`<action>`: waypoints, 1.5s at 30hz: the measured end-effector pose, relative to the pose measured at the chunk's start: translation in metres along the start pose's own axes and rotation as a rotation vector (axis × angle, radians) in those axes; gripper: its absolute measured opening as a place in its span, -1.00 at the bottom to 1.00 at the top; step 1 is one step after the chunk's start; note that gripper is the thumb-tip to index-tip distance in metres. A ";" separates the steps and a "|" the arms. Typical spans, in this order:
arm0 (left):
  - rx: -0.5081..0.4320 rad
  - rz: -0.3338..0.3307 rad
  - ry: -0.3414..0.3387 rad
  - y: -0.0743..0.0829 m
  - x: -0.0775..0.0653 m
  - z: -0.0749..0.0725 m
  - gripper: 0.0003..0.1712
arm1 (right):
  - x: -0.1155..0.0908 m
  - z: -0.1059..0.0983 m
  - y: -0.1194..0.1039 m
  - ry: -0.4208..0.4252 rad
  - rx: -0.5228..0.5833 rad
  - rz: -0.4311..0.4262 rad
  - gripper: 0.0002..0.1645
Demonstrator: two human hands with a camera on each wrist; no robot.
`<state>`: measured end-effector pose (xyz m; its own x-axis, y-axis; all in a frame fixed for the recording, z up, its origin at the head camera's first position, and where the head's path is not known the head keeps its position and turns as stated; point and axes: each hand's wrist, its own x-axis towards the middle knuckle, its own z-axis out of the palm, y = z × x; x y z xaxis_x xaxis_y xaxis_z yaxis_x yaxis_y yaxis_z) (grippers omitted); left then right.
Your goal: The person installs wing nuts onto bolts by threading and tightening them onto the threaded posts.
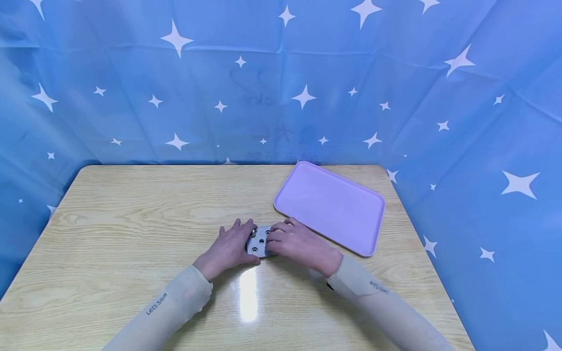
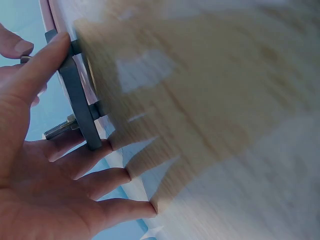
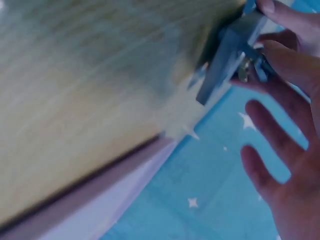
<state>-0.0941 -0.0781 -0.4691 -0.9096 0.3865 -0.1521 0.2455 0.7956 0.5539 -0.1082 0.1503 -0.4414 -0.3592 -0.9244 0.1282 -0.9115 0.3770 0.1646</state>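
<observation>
A grey metal plate [image 1: 262, 240] with several holes lies on the table between both hands. Low feet show beneath it in the left wrist view. My left hand [image 1: 229, 245] holds the plate, its thumb [image 2: 47, 62] against one edge and fingers along the opposite side. Near those fingers a threaded bolt [image 2: 61, 128] with a nut rises from the plate. Over the plate's right part, my right hand [image 1: 303, 246] pinches a small metal part [image 3: 262, 67] between thumb and forefinger. Its other fingers are spread, and they hide much of that part.
A purple tray [image 1: 333, 207] lies at an angle behind and right of the right hand. The wood-grain table [image 1: 145, 219] extends around the hands. A blue star-patterned curtain [image 1: 263, 97] borders its back and sides.
</observation>
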 end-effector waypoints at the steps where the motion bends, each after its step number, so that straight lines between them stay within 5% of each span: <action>1: 0.001 -0.001 0.000 0.000 0.000 0.000 0.09 | 0.001 0.002 -0.001 0.024 -0.019 0.014 -0.82; 7: 0.013 -0.006 -0.005 0.001 0.000 0.000 0.09 | 0.008 0.014 -0.016 0.139 -0.080 0.173 -0.91; 15: 0.019 -0.008 -0.008 0.000 -0.001 0.001 0.09 | 0.010 0.015 -0.029 0.139 0.081 0.364 -0.82; 18: 0.022 0.001 -0.002 0.000 -0.001 0.001 0.09 | 0.007 0.012 -0.025 0.098 0.107 0.331 -0.70; 22: 0.010 0.004 -0.007 0.000 -0.001 0.000 0.08 | 0.001 0.006 -0.013 0.043 0.132 0.186 -0.50; 26: -0.004 0.003 -0.007 0.000 0.000 -0.001 0.06 | -0.003 0.001 -0.004 -0.015 0.080 0.020 -0.55; 30: -0.007 0.000 -0.009 0.000 0.000 -0.001 0.06 | -0.004 -0.003 -0.001 -0.045 -0.006 -0.048 -0.62; 39: -0.008 -0.020 -0.021 0.001 0.000 -0.001 0.09 | 0.001 0.003 -0.004 -0.001 -0.120 0.016 -0.84; 45: -0.001 -0.011 -0.006 0.001 0.000 0.000 0.10 | 0.007 0.013 -0.015 0.100 0.004 0.176 -0.92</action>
<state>-0.0941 -0.0773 -0.4680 -0.9103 0.3805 -0.1631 0.2352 0.7995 0.5527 -0.0995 0.1375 -0.4554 -0.4917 -0.8339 0.2508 -0.8371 0.5319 0.1277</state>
